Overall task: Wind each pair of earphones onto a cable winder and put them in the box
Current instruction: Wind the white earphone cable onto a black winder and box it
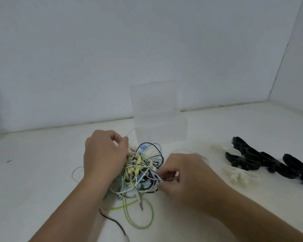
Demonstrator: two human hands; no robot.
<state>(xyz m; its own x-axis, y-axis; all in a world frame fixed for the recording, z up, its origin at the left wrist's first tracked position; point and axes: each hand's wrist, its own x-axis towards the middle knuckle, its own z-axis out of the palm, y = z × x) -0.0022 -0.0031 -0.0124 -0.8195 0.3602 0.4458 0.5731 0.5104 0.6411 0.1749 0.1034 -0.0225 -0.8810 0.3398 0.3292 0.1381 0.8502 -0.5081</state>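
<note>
Your left hand [105,154] curls over the left side of the earphone tangle [142,170], thumb and finger pinching a white cord [131,131]. Your right hand [184,175] pinches thin wires at the tangle's right edge. One clear box [162,133] stands just behind the pile, lid up, on the white table [42,172]. Off to your right lie black winders [273,163], four as far as I can tell, overlapping. Pale white winders [240,177] lie beside them, too faint to count.
</note>
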